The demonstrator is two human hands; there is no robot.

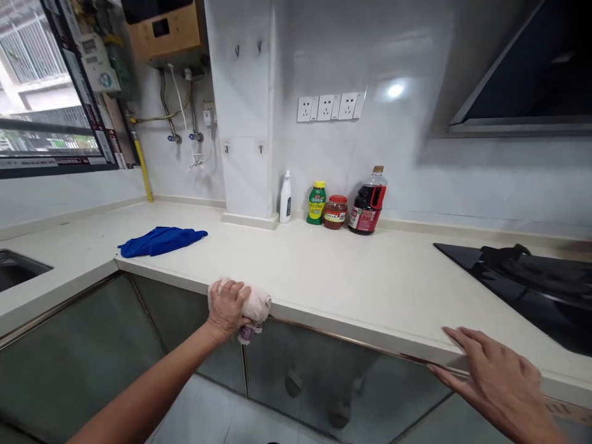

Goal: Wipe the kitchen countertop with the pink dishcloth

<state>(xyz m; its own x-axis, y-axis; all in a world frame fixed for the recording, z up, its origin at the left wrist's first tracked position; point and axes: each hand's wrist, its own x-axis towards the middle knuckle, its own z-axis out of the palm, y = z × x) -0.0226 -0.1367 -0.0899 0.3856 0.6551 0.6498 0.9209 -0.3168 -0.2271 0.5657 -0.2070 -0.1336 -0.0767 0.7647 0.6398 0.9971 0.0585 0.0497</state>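
Observation:
My left hand (226,306) is wrapped over a bunched, pale pinkish cloth (258,303), pressed against the front edge of the white countertop (324,271). A purple-patterned corner of the cloth hangs below the edge. On the right, my right hand (502,373) rests at the counter's front edge, fingers stretched out on top and the thumb below the lip, holding nothing. Left of my left hand, farther back, a crumpled blue cloth (161,241) lies on the counter.
Along the wall stand a white bottle (285,200), a green bottle with yellow cap (317,203), a red-lidded jar (335,213) and a large dark sauce bottle (367,203). A black gas stove (509,271) is at right, a sink (18,268) at far left. Green cabinet doors (333,382) are below.

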